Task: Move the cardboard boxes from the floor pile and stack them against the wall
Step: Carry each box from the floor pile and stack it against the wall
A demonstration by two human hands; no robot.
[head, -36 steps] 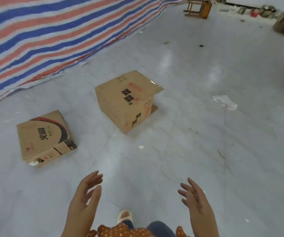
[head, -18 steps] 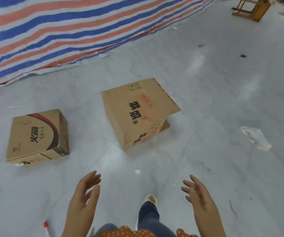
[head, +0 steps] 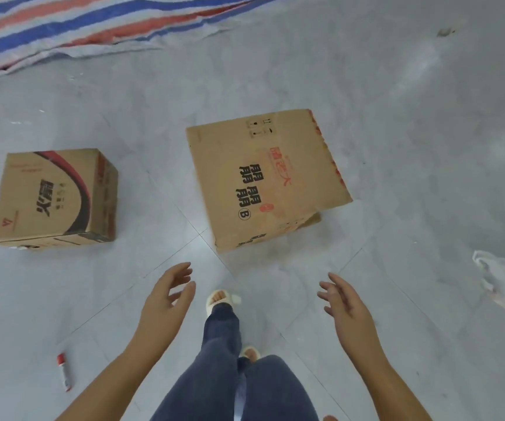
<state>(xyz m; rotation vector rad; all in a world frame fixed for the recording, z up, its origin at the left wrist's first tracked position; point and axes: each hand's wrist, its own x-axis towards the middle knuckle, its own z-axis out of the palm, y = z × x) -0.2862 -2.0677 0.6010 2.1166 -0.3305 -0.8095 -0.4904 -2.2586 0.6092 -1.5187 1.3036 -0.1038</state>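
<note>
A large cardboard box [head: 263, 180] with black characters and a loose flap at its right side stands on the grey floor just ahead of me. A smaller cardboard box [head: 51, 199] with a red and black arc print lies to its left. My left hand [head: 166, 302] and my right hand [head: 345, 305] are both held out in front of me, fingers relaxed and spread, holding nothing. Both hands are short of the large box, one to each side of its near corner.
A red, white and blue striped tarp [head: 72, 22] lies along the far left. A crumpled white rag [head: 500, 284] lies on the floor at right, a small red and white tube [head: 64, 372] at lower left. My leg and sandal [head: 221, 299] step forward between my hands.
I have walked closer and the view has tilted down, so both boxes loom larger and nearer. My hands stay open and have spread slightly wider.
</note>
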